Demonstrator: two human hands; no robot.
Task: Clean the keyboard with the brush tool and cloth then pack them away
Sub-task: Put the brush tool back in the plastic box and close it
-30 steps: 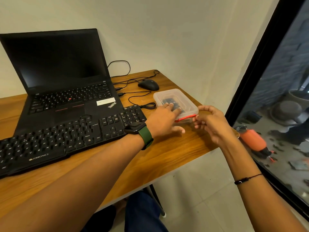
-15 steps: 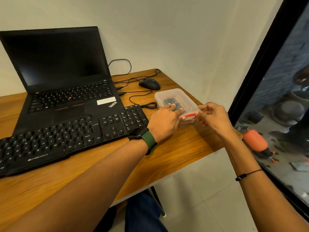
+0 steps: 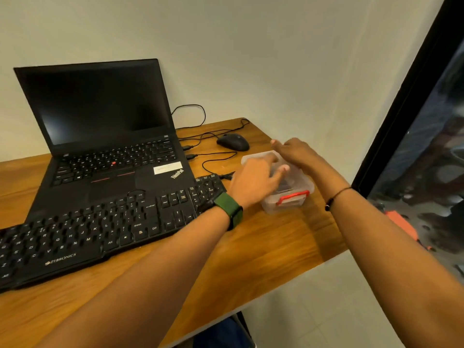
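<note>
Clear plastic box with red latch (image 3: pixel 288 197) on the wooden desk (image 3: pixel 263 242), beside the black keyboard (image 3: pixel 100 227). Left hand (image 3: pixel 253 182) rests flat on its lid, fingers relaxed; right hand (image 3: pixel 293 151) hovers above, fingers extended.

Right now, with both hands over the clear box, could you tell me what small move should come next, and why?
Probably release the far latch: the right hand reaches past the clear box toward its far end, the left hand rests on the lid, and the red latch at the near end looks already swung out.
</note>
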